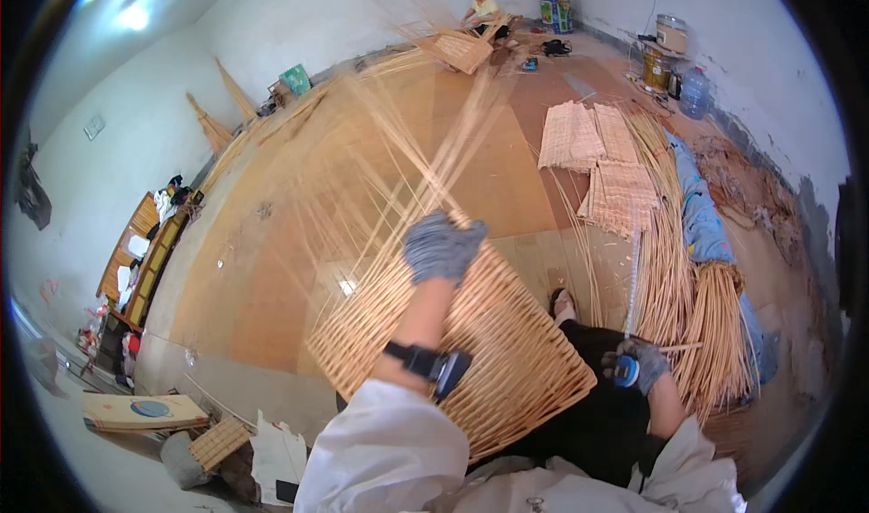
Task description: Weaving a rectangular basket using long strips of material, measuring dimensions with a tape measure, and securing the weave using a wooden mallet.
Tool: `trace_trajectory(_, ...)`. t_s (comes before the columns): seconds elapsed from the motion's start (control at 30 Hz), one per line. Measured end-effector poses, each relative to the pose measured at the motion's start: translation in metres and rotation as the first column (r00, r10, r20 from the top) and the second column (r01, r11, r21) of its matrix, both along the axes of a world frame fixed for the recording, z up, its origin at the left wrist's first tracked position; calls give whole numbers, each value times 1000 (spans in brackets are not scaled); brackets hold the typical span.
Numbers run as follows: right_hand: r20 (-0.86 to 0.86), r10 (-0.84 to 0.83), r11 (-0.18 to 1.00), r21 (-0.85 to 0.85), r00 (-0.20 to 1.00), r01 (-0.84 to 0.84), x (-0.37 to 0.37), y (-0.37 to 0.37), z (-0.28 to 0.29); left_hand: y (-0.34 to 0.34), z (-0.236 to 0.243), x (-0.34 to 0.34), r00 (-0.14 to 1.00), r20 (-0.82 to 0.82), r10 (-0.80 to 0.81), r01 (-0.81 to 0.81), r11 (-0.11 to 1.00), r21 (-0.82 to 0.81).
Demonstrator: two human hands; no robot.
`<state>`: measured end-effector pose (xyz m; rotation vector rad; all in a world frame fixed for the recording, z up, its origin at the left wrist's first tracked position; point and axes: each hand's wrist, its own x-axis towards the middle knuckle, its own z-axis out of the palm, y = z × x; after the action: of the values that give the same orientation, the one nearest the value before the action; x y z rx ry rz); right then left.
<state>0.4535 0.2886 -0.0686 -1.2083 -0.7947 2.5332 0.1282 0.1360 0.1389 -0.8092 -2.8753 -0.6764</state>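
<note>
A woven wicker panel (516, 350) lies slanted across my lap, with long loose canes (412, 146) fanning out from its far edge, partly blurred. My left hand (442, 246), in a grey glove, is closed over that far edge where the canes come out. A dark strap with a small device (434, 368) is on my left wrist. My right hand (647, 364), also gloved, holds a blue, round-faced tape measure (626, 371) beside my right thigh. From it a pale blade (635, 278) stretches away over the floor, next to the cane bundles.
To the right lie long cane bundles (670, 287), a tied bundle (718, 332), flat woven pieces (615, 164) and blue cloth (701, 210). Another person (483, 8) sits far off with a woven piece (462, 49). A water jug (694, 92) stands by the right wall.
</note>
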Motion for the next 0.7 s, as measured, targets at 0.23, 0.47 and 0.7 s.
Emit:
trace_trajectory(0.23,-287,200,972,180,937,-152,-2,-40,62,-138,32,46,993,-64,-101,102,444,890)
trace_trajectory(0.47,-187,192,865,495,963,-77,-18,-80,40,-177,-73,-36,936,177,-304,-32,427,904)
trace_trajectory(0.7,58,95,993,65,994,-99,-72,-129,-76,-252,-288,-99,686,724,69,-366,893,262)
